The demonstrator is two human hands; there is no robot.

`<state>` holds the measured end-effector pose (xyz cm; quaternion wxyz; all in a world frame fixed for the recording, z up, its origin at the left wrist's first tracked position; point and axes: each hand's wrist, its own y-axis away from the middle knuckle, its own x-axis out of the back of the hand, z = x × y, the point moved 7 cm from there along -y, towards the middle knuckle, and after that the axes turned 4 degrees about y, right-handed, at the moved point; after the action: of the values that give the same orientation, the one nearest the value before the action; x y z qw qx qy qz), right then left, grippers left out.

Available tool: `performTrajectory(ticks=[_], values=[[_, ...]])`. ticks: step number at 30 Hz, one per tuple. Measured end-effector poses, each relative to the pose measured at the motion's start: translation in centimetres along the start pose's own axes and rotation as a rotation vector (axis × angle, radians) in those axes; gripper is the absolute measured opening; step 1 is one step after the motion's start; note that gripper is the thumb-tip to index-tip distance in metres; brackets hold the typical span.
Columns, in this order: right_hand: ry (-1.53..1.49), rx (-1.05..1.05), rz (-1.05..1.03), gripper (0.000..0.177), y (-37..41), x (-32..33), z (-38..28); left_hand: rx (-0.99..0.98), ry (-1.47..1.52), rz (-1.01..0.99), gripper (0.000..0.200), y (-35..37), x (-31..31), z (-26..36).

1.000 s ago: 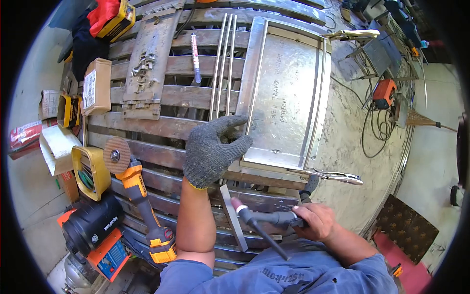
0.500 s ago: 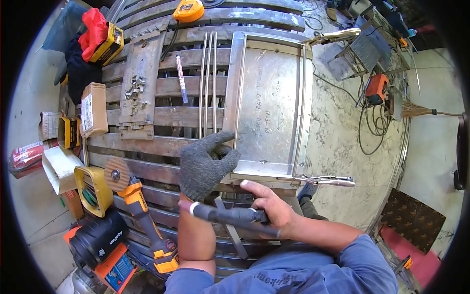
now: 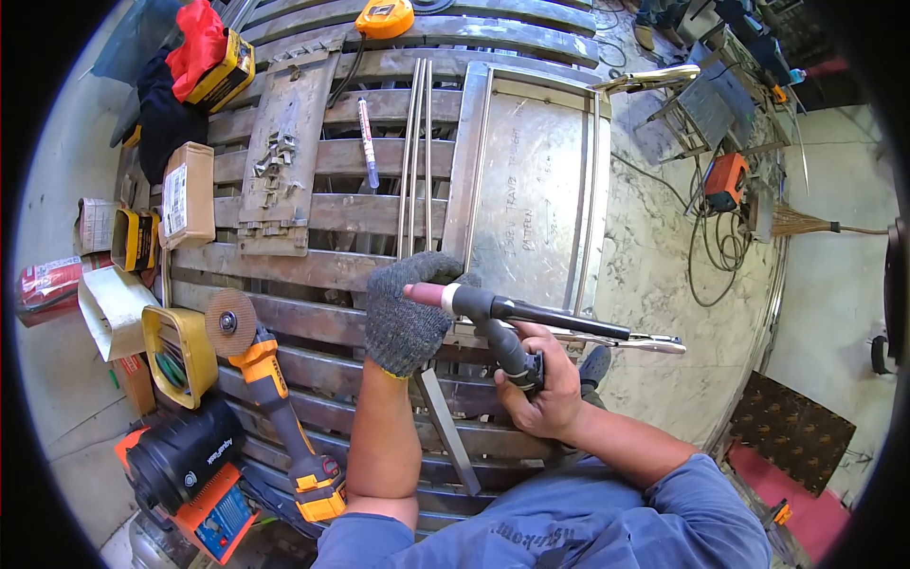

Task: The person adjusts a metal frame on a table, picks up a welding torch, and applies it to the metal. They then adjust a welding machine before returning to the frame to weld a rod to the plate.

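Observation:
My right hand (image 3: 545,389) is bare and closed round the handle of a TIG welding torch (image 3: 507,332). The torch's pink nozzle points left, its long black back cap right. Behind the nozzle, my left hand (image 3: 408,313) wears a dark grey knitted glove. Its fingers are curled and partly covered by the torch; what they hold, if anything, is hidden. Just beyond it lie thin metal rods (image 3: 414,161). A shallow metal frame (image 3: 463,171) sits to the right, round a sheet (image 3: 531,190) with handwriting. Locking pliers (image 3: 654,78) grip its far corner, and more locking pliers (image 3: 654,343) its near corner.
The bench has metal slats (image 3: 351,209) with gaps. On the left are an angle grinder (image 3: 270,389), a yellow container (image 3: 175,379), a cardboard box (image 3: 190,199) and a plate (image 3: 284,204) with small metal pieces. A marker (image 3: 367,142) and a tape measure (image 3: 384,17) lie farther back.
The torch has swung from low across my left forearm up in front of the gloved hand, its nozzle rising. My view has shifted slightly, and the frame appears farther right.

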<state>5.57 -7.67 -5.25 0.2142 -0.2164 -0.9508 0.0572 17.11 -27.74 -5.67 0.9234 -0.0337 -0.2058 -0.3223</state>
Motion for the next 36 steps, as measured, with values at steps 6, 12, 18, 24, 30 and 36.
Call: performTrajectory(ticks=[6,12,18,24,30,36], values=[[0.075,0.036,-0.050,0.048,0.1,0.2,-0.9,0.125,-0.042,-0.029,0.032,-0.2,-0.1,0.0],[0.019,0.167,-0.068,0.047,0.0,2.8,-2.8,0.205,-0.113,-0.001,0.034,-0.3,-0.3,0.9],[0.093,0.155,-0.141,0.048,3.3,7.0,-3.0,0.264,0.038,0.041,0.031,0.1,-0.1,1.3],[0.154,0.202,-0.162,0.059,5.7,9.9,-2.4,0.077,-0.152,0.153,0.031,-1.8,0.1,3.8],[0.263,0.272,-0.132,0.073,6.1,10.2,-3.0,0.026,-0.300,0.043,0.040,-5.0,-1.3,2.1],[0.318,0.367,-0.044,0.083,6.8,9.7,-1.7,-0.052,-0.300,-0.039,0.039,-6.0,-1.1,2.0]])
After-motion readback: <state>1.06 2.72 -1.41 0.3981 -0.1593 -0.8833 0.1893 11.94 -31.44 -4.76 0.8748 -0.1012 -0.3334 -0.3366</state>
